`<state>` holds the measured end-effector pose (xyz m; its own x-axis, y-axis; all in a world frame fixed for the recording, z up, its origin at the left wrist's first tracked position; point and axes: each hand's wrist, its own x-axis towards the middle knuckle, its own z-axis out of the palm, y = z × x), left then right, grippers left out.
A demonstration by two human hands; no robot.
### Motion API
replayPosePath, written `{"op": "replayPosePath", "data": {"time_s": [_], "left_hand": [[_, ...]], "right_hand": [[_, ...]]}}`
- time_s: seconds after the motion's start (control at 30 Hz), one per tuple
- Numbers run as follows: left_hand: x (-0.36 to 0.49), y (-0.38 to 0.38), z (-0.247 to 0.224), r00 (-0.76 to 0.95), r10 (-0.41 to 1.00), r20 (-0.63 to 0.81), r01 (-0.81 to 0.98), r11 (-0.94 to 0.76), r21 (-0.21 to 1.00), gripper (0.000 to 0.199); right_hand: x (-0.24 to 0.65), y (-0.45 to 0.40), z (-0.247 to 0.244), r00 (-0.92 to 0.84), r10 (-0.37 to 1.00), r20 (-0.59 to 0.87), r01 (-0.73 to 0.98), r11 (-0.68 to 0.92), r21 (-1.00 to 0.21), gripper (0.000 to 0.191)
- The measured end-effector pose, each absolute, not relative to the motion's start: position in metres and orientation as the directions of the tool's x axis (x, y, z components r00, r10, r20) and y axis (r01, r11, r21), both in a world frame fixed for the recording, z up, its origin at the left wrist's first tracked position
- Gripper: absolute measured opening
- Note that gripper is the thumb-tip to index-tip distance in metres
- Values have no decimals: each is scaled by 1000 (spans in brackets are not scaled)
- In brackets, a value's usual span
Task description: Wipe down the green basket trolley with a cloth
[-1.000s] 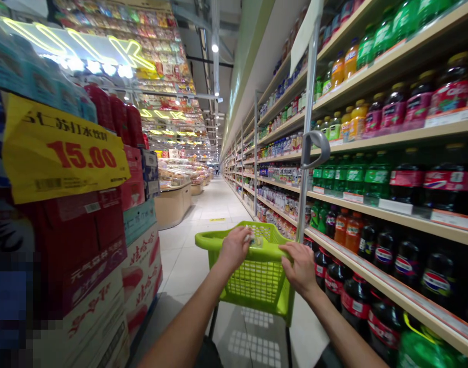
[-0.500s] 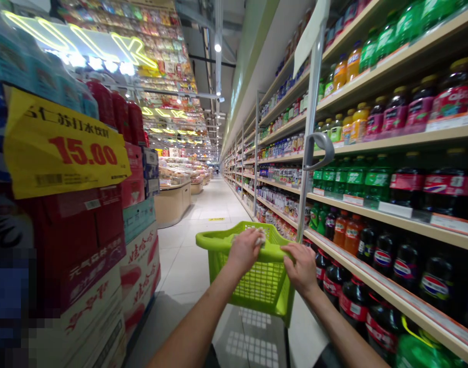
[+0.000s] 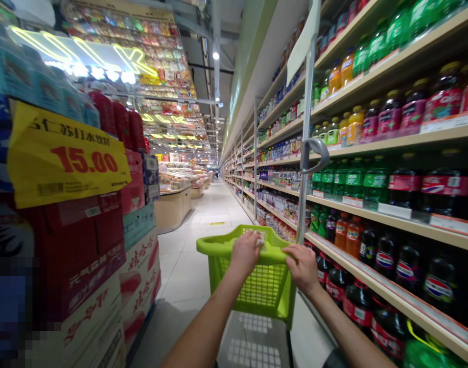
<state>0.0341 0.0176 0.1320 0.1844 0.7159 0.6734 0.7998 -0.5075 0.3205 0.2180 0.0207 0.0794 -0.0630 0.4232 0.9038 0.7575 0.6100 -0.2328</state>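
Observation:
A lime-green plastic shopping cart [image 3: 214,248] stands in front of me, with a gridded basket. My left hand [image 3: 247,251] is closed at the middle of the cart's near rim. A small crumpled white wad [image 3: 261,239], perhaps tissue or thin plastic, shows at its fingertips. At the rim's right end, my right hand [image 3: 303,265] is closed with its fingers over the green edge and the thumb below. Most of the basket's inside is hidden behind the rim and my hands.
Shelves of soft drink bottles [image 3: 406,271] line the right side, close to the cart. A metal post with a grey curved handle [image 3: 314,155] stands there. Stacked drink cartons [image 3: 138,278] with a yellow price sign [image 3: 69,153] flank the left. A tiled aisle [image 3: 203,214] runs ahead.
The view has shifted slightly, so the shelf post and upper bottles sit a little further left. Both hands keep their places on the cart's rim.

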Motion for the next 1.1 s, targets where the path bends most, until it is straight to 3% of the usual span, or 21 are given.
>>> {"op": "replayPosePath", "data": {"time_s": [0.13,0.37,0.53,0.63,0.9,0.97,1.1], "left_hand": [[57,14,132,362,668,651,750,-623,222,19],[13,23,135,1,759,651,845,-349,405,24],[51,10,135,226,731,644,835,-486,259,23],[42,9,133,255,709,657,815,-524,248,25],[-80,24,128,-137,703,698,894,-215,392,23],[-69,23,126,-109,699,706,890,-248,383,23],[-23,18,124,104,679,727,824,-468,319,25]], "right_hand": [[226,25,82,-77,461,884,740,621,-259,26],[228,27,81,-49,470,881,723,625,-293,26],[225,26,81,-47,460,886,728,623,-285,25],[226,25,81,-56,453,890,722,634,-277,25],[225,26,79,-49,446,894,711,644,-282,23],[225,26,79,-43,443,896,712,642,-283,23],[229,27,80,-51,438,897,719,640,-271,24]]}}
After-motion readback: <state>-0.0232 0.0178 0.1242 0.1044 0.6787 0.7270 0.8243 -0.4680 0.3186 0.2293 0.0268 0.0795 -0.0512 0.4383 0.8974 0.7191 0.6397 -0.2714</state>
